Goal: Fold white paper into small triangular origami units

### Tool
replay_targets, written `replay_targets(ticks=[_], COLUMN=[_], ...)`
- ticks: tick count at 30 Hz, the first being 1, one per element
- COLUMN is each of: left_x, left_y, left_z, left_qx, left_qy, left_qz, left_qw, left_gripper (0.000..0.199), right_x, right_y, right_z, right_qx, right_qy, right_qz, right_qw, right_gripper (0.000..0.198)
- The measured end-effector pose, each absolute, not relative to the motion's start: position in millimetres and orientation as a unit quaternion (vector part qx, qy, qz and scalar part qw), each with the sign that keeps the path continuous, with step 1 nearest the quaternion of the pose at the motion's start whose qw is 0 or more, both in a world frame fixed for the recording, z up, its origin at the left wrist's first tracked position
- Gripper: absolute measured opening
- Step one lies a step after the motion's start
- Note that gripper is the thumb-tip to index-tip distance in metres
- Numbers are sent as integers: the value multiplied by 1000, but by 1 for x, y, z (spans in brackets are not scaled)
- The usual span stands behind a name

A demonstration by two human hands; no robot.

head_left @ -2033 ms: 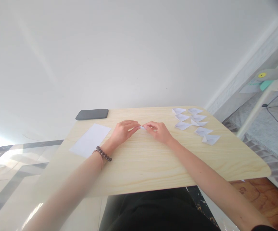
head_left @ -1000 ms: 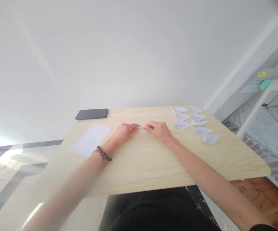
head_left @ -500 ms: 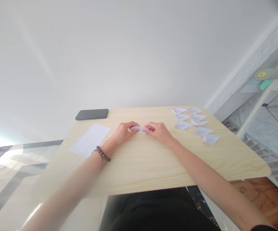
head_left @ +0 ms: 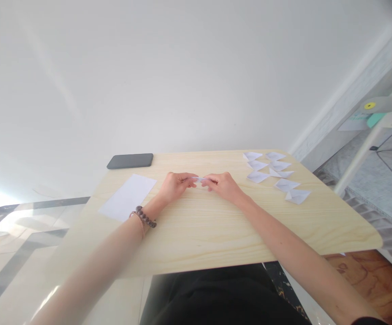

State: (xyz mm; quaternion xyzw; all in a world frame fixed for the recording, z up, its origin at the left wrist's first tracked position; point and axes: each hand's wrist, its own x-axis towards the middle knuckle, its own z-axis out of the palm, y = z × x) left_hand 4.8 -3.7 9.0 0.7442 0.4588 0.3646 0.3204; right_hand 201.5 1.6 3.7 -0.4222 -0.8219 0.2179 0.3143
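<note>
Between my hands, just above the table, is a small folded white paper (head_left: 198, 179), seen nearly edge-on. My left hand (head_left: 178, 184) pinches its left end between thumb and fingers. The right end is pinched by my right hand (head_left: 223, 184). Fingers cover most of the paper, so its full shape is hidden. To the left of my left hand lie flat white paper sheets (head_left: 126, 196). Several folded white paper boats (head_left: 257, 176) stand in loose rows on the right, beyond my right hand.
A black phone (head_left: 130, 160) lies at the back left corner of the pale wooden table (head_left: 216, 234). Behind the table rises a white wall (head_left: 196, 81). A white metal frame (head_left: 358, 158) stands to the right, past the table's edge.
The folded paper has tilted so that less of its face shows. My fingers have shifted slightly on it, both hands staying in about the same place.
</note>
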Motion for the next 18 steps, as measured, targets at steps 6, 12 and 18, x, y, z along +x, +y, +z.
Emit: replay_targets(ticks=[6, 12, 18], left_x=[4, -4, -6], left_y=[-1, 3, 5], left_z=[10, 7, 5], left_qx=[705, 711, 738], left_qy=[447, 471, 481], left_qz=[379, 353, 322], left_qw=[399, 385, 347], left_gripper=[39, 37, 39], right_x=[198, 205, 206], right_y=[3, 5, 6], right_z=[3, 0, 2], right_qx=[-438, -475, -445], right_qy=[-802, -756, -782], right_qz=[219, 276, 222], right_qw=[343, 355, 375], right_gripper=[26, 31, 27])
